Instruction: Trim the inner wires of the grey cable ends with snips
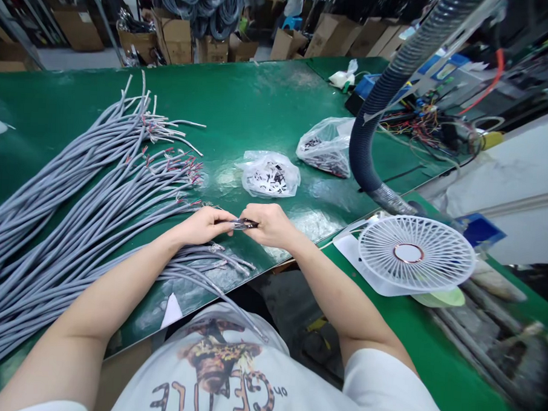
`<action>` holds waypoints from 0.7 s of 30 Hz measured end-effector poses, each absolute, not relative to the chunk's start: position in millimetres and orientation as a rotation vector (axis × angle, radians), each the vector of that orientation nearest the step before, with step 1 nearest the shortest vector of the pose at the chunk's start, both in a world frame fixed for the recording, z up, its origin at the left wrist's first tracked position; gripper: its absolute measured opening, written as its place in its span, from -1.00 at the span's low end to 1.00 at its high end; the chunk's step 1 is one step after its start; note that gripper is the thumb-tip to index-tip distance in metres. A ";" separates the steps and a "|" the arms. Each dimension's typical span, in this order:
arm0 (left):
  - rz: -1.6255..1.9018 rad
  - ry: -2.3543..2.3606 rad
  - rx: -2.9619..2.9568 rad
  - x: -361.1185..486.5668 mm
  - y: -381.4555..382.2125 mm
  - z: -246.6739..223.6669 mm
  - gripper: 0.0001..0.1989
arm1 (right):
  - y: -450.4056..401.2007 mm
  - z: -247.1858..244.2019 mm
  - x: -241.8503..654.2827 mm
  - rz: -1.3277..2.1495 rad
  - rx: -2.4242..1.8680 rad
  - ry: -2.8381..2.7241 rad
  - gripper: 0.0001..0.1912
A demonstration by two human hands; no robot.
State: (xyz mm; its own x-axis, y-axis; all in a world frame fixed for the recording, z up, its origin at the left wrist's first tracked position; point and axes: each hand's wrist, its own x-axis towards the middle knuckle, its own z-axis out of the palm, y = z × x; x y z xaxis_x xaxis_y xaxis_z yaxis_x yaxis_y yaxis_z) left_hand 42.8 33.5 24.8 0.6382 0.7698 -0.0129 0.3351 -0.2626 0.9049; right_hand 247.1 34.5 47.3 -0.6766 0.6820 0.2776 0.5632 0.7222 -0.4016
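Note:
Above the table's front edge, my left hand (205, 225) is closed in a pinch. What its fingers hold is too small to make out. Facing it, my right hand (272, 225) is wrapped round a small pair of pliers (249, 224) with dark handles. The metal jaws point left and meet the left fingertips. Grey cables (134, 181) lie in long bundles to the left, their stripped ends with red and white wires near my left hand. More grey cables (194, 268) lie under my left forearm, one hanging over the edge towards my shirt.
Behind my hands on the green table (260, 108) sit a clear bag of small black and white pieces (271, 176) and another plastic bag (326, 147). A flexible duct (372, 125) curves down at right, above a white fan (415, 254). Cardboard boxes (176, 40) stand beyond the table.

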 end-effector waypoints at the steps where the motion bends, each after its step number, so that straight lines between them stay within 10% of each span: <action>1: 0.506 0.875 1.881 43.0 32.8 25.5 -0.68 | 36.3 47.8 245.9 0.520 -0.967 -2.488 -0.76; 12: 0.372 0.659 1.982 32.7 35.4 25.0 -0.69 | 43.9 20.8 227.9 1.791 -1.011 -1.383 -0.86; 21: 0.831 0.912 1.411 34.5 39.2 30.3 -0.65 | 34.1 0.5 194.7 1.483 -0.866 -0.943 -0.83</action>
State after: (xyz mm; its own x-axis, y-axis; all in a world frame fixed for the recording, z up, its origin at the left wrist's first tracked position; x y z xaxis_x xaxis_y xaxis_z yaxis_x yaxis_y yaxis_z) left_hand 34.5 39.2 30.3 0.4370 0.8989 -0.0313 0.0527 0.0091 0.9986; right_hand 194.7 34.1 0.5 -0.1088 0.9939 -0.0159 -0.4071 -0.0592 -0.9115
